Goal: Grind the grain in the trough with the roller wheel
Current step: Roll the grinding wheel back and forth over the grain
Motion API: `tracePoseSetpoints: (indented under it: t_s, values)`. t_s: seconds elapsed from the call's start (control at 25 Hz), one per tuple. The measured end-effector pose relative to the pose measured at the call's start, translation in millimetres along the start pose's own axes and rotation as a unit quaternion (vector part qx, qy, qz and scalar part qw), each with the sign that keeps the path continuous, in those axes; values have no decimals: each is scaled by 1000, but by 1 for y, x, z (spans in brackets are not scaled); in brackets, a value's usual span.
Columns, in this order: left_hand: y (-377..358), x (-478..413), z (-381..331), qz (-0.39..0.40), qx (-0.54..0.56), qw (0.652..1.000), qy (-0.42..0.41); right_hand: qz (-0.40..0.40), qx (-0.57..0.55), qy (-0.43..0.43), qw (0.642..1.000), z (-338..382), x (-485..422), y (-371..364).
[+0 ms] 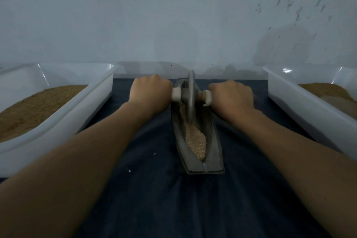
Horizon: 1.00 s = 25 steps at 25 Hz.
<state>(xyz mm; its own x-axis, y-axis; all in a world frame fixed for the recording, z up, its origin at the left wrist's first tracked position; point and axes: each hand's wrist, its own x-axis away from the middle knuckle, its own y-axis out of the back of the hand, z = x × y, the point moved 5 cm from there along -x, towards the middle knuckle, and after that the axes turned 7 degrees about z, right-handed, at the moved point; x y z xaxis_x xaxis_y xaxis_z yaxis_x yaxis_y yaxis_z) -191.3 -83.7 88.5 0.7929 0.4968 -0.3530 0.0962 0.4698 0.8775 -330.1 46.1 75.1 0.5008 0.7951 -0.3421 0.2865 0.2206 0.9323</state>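
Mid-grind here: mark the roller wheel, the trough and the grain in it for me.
roller wheel point(190, 100): head view, on the disc just below its hub.
trough point(212, 141): head view, on its bare right wall.
grain point(196, 139): head view, middle of the pile at the near end.

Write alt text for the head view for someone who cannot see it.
Left hand and right hand grip the handles of a roller wheel at the far end of a trough holding grain. A left tub and right tub flank it.
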Motion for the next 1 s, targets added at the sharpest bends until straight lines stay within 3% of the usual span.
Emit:
tracePoseSetpoints:
  t_s: [0.12, 0.24, 0.32, 0.48, 0.6, 0.8, 0.88, 1.0]
  values:
    - [2, -6, 0, 43, 19, 999, -4, 40, 1, 13, 999, 1, -4, 5]
    - [2, 47, 2, -52, 34, 997, -51, -93, 64, 97, 989, -4, 44, 16]
    - [6, 59, 3, -84, 24, 994, -58, -119, 71, 103, 985, -7, 57, 16]
    - [0, 12, 0, -15, 20, 1000, 11, -29, 36, 16, 999, 2, 5, 6]
    - [-2, -8, 0, 49, 46, 997, 32, 45, 8, 8, 999, 4, -15, 4]
    - [6, 55, 2, -138, 29, 987, -72, -151, 42, 140, 978, -4, 54, 16]
    - [-1, 47, 2, -108, 18, 993, -50, -124, 60, 103, 985, -5, 43, 10]
    - [-7, 7, 1, -2, 17, 999, 29, -22, 20, 21, 999, 4, 0, 3]
